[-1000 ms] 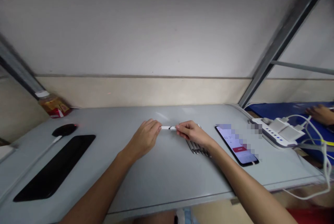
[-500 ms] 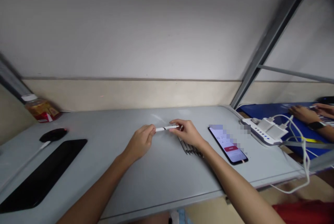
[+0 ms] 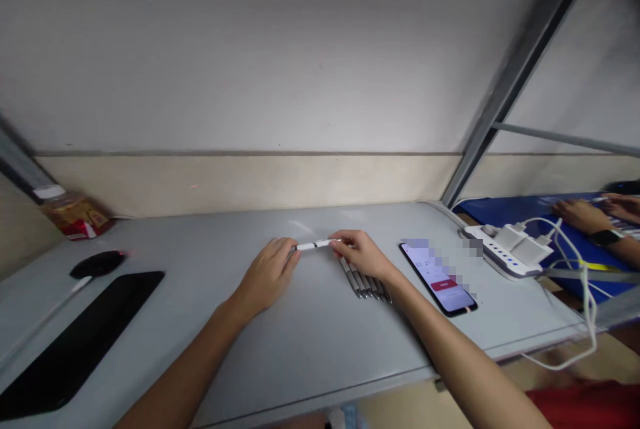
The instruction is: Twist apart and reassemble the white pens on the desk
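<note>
The left hand (image 3: 269,270) has its fingers closed on one end of a white pen (image 3: 311,245), with only a short dark piece showing beside the fingertips. The right hand (image 3: 359,254) pinches the other end between thumb and fingers, with no gap left in the grip. The pen lies nearly level between the two hands, a dark band around its middle; whether it touches the desk (image 3: 280,362) below I cannot tell.

Taking the pen as the centre of the clock, with twelve towards the wall (image 3: 250,185), a row of grey pens (image 3: 365,283) lies at four o'clock, side by side on the desk, their far ends hidden by the right hand. Past them, between three and four, a phone (image 3: 425,269) lies face up with its screen lit. At three, further out, sits a white power strip (image 3: 487,252) with plugs and white cables.

Well beyond it, also near three, another person's hand (image 3: 583,215) rests over a blue surface (image 3: 530,209), a dark band on the wrist. At nine lies a black mouse (image 3: 97,264) with a white cord at its near end; at half past eight, a flat black pad (image 3: 85,342). Between nine and ten, a white-capped bottle (image 3: 77,215) stands near the wall.
</note>
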Available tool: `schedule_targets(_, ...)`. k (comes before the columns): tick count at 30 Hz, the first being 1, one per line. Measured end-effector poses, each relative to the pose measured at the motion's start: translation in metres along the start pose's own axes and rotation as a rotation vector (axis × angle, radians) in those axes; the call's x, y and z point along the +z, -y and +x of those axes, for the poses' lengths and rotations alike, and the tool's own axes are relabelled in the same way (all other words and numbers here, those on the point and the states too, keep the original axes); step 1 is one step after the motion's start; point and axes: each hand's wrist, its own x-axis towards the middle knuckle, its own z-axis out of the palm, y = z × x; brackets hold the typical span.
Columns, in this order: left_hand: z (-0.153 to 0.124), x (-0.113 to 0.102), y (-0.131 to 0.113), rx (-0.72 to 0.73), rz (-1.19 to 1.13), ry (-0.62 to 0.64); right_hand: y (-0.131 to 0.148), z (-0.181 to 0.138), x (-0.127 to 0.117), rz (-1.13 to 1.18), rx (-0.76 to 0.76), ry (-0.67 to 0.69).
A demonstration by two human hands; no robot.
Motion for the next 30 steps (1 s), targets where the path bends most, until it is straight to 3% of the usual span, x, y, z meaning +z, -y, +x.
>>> schedule_targets(3, -0.0001, 0.0005, 0.0009, 0.009, 0.007, 0.003, -0.0001, 0.0002, 0.0001, -0.004, -0.077, -0.086)
schedule_targets(8, -0.0007, 0.002, 0.0027, 0.032, -0.009, 0.019, 0.0039, -0.0018, 0.0001, -0.041, -0.006, 0.012)
schedule_targets(12, -0.0013, 0.0027, 0.0028, 0.015, -0.033, 0.028, 0.0067, -0.0031, -0.0003, -0.056, -0.126, -0.081)
schedule_targets(16, -0.0012, 0.0025, 0.0022, 0.013, -0.044, 0.016, 0.0054, -0.003, -0.0017, -0.077, -0.031, -0.004)
schedule_targets(21, -0.0003, 0.0021, 0.0019, 0.022, -0.016, 0.063, 0.0055, -0.0021, -0.0024, -0.116, -0.118, -0.045)
schedule_targets(26, 0.0001, 0.002, 0.0023, 0.016, 0.009, 0.061, 0.0057, -0.0023, -0.001, -0.124, -0.021, 0.014)
schedule_targets(30, -0.0001, 0.0026, 0.0034, 0.046, 0.029, 0.049, 0.0038, -0.0024, 0.0002, -0.194, -0.102, -0.013)
